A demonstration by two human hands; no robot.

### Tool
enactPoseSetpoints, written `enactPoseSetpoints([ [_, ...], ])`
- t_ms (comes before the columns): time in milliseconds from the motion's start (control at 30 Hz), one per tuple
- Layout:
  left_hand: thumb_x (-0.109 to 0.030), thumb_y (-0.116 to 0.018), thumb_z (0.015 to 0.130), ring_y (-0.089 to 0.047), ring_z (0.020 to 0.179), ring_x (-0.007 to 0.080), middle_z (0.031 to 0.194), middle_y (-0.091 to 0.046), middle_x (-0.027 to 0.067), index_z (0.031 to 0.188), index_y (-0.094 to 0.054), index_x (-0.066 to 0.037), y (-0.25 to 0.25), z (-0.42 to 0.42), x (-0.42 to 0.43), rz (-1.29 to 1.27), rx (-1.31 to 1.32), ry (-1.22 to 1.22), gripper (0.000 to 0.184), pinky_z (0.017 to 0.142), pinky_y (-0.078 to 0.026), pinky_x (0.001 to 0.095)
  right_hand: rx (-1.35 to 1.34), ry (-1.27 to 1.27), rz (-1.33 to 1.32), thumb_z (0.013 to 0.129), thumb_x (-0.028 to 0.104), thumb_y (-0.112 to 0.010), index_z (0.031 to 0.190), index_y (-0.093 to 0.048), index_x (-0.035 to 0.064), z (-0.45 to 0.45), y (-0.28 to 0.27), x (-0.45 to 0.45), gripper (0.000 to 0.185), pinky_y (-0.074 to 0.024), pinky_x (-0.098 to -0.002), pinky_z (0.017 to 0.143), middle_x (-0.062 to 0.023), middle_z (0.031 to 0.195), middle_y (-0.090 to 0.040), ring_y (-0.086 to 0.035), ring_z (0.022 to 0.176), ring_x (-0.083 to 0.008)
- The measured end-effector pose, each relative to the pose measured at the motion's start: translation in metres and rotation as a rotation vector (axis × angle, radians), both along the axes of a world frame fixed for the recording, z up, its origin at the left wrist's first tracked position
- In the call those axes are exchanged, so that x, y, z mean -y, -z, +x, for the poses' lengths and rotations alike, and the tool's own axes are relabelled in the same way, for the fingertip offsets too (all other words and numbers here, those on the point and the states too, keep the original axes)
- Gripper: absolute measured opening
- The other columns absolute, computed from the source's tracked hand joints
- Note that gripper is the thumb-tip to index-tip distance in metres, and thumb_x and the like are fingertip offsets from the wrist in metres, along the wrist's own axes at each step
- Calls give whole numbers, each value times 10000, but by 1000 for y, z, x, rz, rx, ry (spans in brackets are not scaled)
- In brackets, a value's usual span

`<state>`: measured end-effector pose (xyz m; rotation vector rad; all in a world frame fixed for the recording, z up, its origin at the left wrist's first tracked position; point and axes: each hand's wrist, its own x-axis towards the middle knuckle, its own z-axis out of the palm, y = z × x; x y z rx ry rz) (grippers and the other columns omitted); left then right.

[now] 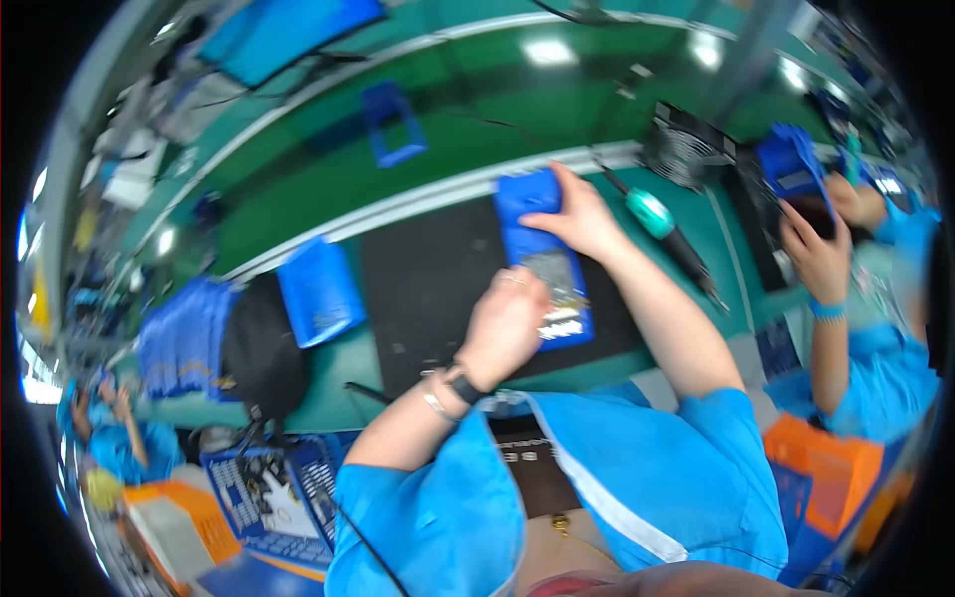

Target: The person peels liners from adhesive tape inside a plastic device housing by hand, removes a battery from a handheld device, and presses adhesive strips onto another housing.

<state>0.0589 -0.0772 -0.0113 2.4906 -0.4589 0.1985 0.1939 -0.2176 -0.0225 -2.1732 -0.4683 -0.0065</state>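
Note:
A long blue plastic housing [516,204] lies on a black mat [428,289] in front of me. A grey panel and small metallic parts show in its lower half. My right hand [582,219] grips the housing's upper right edge, thumb across its face. Over the middle of the housing, my left hand [509,316] is closed with its fingers curled down. Whatever its fingertips hold is hidden. To the right of my right forearm lies a green and black electric screwdriver [652,214].
Left of the mat are a blue housing [320,292], a black rounded object [264,343] and a row of blue parts [187,338]. A blue frame [395,127] lies beyond. At right, a fan [684,149] stands near a co-worker's hands [821,244], which hold another blue housing [791,159].

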Motion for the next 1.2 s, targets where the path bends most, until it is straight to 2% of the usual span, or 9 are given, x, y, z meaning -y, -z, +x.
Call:
enactPoseSetpoints([
  [100, -71, -594, 771, -545, 819, 314, 808, -541, 138, 782, -557, -29, -1, -2, -1, 22, 52, 39, 57, 732, -468, 392, -36, -73, 36, 537, 309, -845, 1280, -422, -60, 17, 5, -4, 932, -424, -377, 962, -253, 1210, -524, -523, 1119, -362],
  [233, -59, -595, 790, -579, 759, 330, 781, -577, 136, 798, -530, -18, -11, -11, -4, -202, -67, -30, 78, 681, -470, 416, -70, 113, 185, 541, 227, -839, 1245, -450, -48, 0, -6, -13, 850, -445, -361, 925, -203, 1197, -505, -531, 1095, -301],
  [267, -52, -595, 790, -581, 755, 329, 785, -580, 136, 789, -530, -19, -11, -11, -8, -263, -148, 10, 73, 675, -466, 417, -306, 116, 330, 555, 189, -829, 1215, -458, -48, -6, -18, -15, 793, -437, -355, 928, -187, 1172, -507, -514, 1108, -275],
  [300, -45, -596, 789, -584, 750, 328, 789, -584, 136, 779, -531, -21, -15, -11, -11, -326, -232, 55, 70, 670, -462, 417, -196, 112, 256, 564, 169, -824, 1206, -456, -44, -7, -12, -18, 769, -469, -346, 881, -173, 1174, -504, -545, 1054, -259],
  [500, -228, -740, 737, -532, 621, 248, 670, -514, 92, 645, -506, -34, -27, -11, -17, -434, -260, 189, 317, 567, -413, 355, -397, 28, 491, 554, 211, -847, 1214, -452, -46, -11, -11, -32, 810, -504, -346, 819, -174, 1036, -607, -613, 947, -262],
  [633, -201, -789, 675, -507, 585, 253, 644, -478, 92, 612, -476, -36, -46, -14, -2, -458, -289, 21, 359, 550, -406, 363, -67, 117, 204, 542, 293, -845, 1235, -465, -23, -7, -16, -48, 851, -499, -349, 830, -208, 1054, -613, -627, 944, -277],
  [833, 34, -683, 621, -475, 634, 279, 652, -421, 95, 590, -398, -37, -51, -15, 0, -242, 155, -11, 295, 545, -390, 357, -44, 229, 292, 531, 207, -846, 1186, -463, -82, 11, -27, -62, 812, -503, -340, 819, -177, 1031, -605, -619, 933, -261],
  [1000, 5, -730, 621, -462, 624, 253, 697, -458, 63, 594, -461, -67, -56, -38, -25, -103, 305, 27, 280, 510, -386, 349, -250, 233, 622, 572, 62, -816, 1222, -401, -102, 12, -36, -61, 789, -548, -314, 712, -178, 1008, -595, -639, 822, -212],
  [1200, 9, -710, 574, -459, 538, 195, 632, -428, 34, 586, -498, -90, -4, -64, -40, 34, 691, -103, 234, 441, -405, 286, -370, 287, 844, 575, 69, -824, 1191, -440, -45, -18, -17, -86, 735, -525, -323, 782, -148, 1012, -599, -620, 914, -214],
])
